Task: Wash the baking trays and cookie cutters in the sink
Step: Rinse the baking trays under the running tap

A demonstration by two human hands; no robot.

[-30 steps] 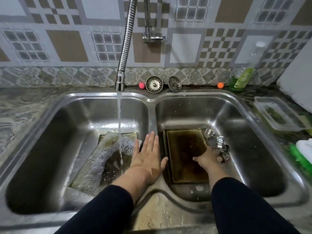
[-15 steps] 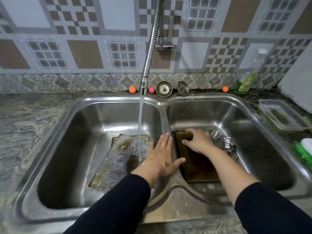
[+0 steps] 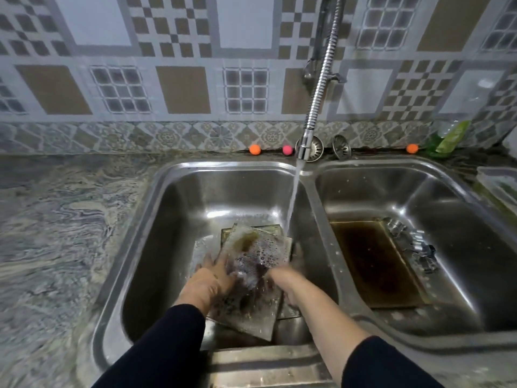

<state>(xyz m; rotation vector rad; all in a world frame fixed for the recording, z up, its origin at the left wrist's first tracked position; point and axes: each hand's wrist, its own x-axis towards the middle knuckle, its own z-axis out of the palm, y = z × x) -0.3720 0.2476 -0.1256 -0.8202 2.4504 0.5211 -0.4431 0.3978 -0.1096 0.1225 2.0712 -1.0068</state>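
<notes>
A soapy baking tray (image 3: 251, 278) lies tilted in the left basin (image 3: 173, 219), on top of a second tray (image 3: 265, 228) whose far edge shows behind it. My left hand (image 3: 209, 281) grips the soapy tray's left edge and my right hand (image 3: 282, 278) grips its right edge; both are blurred and wet. Water (image 3: 291, 208) runs from the flexible faucet (image 3: 305, 147) onto the tray's far right corner. In the right basin (image 3: 461, 219) rests a dark brown baking tray (image 3: 375, 264), with several metal cookie cutters (image 3: 414, 245) beside it on the right.
Two sink strainers (image 3: 341, 147) lean on the back ledge with orange (image 3: 254, 149) and pink (image 3: 287, 149) balls. A green bottle (image 3: 447, 138) and a clear plastic container (image 3: 498, 183) stand at the right. Marbled countertop (image 3: 56, 233) extends left.
My right hand left the brown tray in the right basin and crossed into the left basin. My left hand moved off the divider. Both now hold the soapy tray, which has tilted.
</notes>
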